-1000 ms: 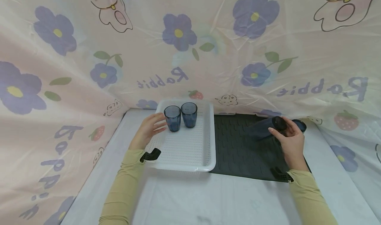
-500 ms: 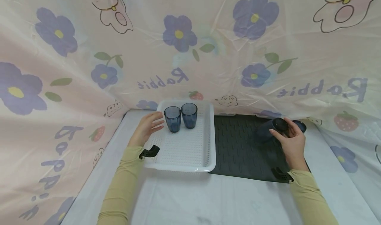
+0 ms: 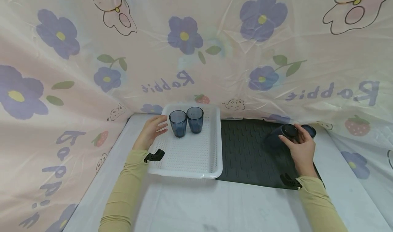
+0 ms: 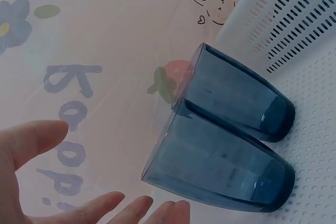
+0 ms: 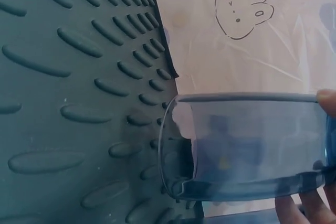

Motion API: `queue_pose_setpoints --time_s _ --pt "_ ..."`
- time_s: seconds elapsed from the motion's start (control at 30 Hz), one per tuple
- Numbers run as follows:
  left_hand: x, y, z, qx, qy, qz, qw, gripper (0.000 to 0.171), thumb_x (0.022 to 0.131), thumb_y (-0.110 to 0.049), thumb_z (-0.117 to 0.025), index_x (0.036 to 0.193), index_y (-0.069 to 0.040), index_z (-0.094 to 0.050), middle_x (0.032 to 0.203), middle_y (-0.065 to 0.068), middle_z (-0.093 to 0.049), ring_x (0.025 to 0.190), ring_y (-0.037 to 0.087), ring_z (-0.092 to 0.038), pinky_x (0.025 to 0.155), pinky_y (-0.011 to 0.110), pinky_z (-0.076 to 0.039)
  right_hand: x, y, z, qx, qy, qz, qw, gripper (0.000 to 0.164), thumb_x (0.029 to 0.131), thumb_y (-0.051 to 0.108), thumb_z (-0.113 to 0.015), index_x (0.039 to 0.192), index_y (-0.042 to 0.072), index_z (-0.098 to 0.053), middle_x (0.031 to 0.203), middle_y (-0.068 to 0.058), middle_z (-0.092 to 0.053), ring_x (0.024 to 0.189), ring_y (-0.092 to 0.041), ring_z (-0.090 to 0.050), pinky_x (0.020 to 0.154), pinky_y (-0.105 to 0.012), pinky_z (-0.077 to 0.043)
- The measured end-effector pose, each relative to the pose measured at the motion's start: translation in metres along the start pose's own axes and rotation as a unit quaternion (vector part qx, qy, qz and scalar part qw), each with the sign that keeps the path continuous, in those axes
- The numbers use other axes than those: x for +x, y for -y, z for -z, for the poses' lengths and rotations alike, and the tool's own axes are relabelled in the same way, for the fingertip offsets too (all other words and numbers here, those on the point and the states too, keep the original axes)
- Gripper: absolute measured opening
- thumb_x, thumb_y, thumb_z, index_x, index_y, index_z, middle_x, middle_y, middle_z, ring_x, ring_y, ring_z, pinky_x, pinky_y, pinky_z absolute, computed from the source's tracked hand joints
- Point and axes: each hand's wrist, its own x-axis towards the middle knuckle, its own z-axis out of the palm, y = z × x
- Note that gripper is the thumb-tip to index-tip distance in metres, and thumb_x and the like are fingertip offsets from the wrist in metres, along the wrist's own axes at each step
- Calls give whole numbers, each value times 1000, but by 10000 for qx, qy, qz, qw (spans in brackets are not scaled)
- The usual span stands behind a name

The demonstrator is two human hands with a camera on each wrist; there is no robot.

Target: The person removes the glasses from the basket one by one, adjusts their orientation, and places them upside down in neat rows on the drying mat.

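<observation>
One see-through blue tumbler (image 3: 177, 123) stands upright in the head view, close beside a matching second tumbler (image 3: 195, 120), both toward the back of a white rectangular perforated plastic basket (image 3: 184, 175). The basket sits near the back edge of the white-covered worktop (image 3: 233, 208). Just left of the first tumbler is the left hand (image 3: 150, 131), released, its fingers extended and holding nothing. Right of the basket, a black mat with raised ridges (image 3: 242, 153) reaches toward the worktop's back edge. Above its right part, the right hand (image 3: 303, 151) grasps a tilted third blue tumbler (image 3: 274, 136) by the base, which faces up and toward the person. A fourth blue tumbler (image 3: 311, 131), mostly hidden behind that hand, is near the mat's back right corner.

The left wrist view shows the thumb and fingers spread apart beside the basket's two tumblers.

The right wrist view shows thumb and fingers around the base end of the held tumbler, its mouth toward the mat; I cannot tell whether the rim touches the mat.
</observation>
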Motion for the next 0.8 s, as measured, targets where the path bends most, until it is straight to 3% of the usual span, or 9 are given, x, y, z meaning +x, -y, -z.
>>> queue_pose_setpoints --time_s 0.3,0.53,0.8 --pt "6 -1 -2 60 -28 -108 9999 62 96 -21 -59 146 2 -32 150 15 -31 134 36 -35 106 42 -38 1 -5 -1 -530 -57 142 9985 73 74 -4 -79 138 18 -52 139 -6 -49 124 -13 -48 91 -12 -44" --pt "10 -2 -9 362 -67 -121 9993 63 95 -26 -61 146 0 -33 150 14 -30 135 35 -33 110 41 -32 2 -9 -4 -1214 -140 336 9919 72 77 5 -80 140 21 -49 139 -4 -48 122 -11 -48 100 -25 -44" --pt "16 -4 -13 494 -97 -107 9987 62 95 -28 -60 145 -1 -35 152 13 -28 136 34 -30 111 41 -31 1 -10 -7 -1375 -138 428 9895 71 78 8 -80 140 21 -49 138 -4 -49 119 -12 -49 99 -25 -44"
